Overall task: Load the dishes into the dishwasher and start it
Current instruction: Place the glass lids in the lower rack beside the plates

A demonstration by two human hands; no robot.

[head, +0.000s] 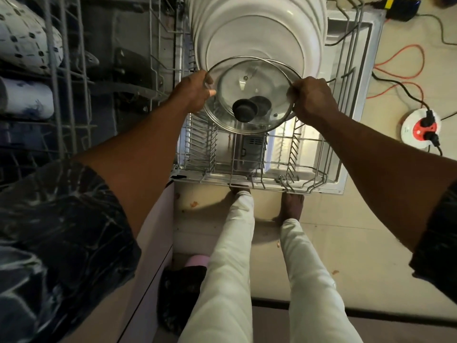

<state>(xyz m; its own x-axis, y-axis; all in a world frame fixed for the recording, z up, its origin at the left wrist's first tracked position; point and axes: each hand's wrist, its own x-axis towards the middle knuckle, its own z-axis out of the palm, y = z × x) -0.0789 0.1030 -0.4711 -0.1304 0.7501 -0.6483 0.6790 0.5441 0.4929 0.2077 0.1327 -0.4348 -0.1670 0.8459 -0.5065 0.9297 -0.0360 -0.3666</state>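
Two glass pot lids with metal rims and black knobs overlap above the lower rack; the front glass lid (257,95) hides much of the one behind it. My left hand (195,92) grips the lids' left rim and my right hand (312,97) grips the right rim. Just behind the lids, several white plates (259,28) stand on edge in the pulled-out lower rack (269,184). The rack's near part below the lids holds bare tines.
The upper rack (61,78) at left holds patterned cups (24,38). The open dishwasher door (351,134) lies under the lower rack. A round white and red power socket (420,127) with black and orange cables lies on the floor at right. My legs stand before the rack.
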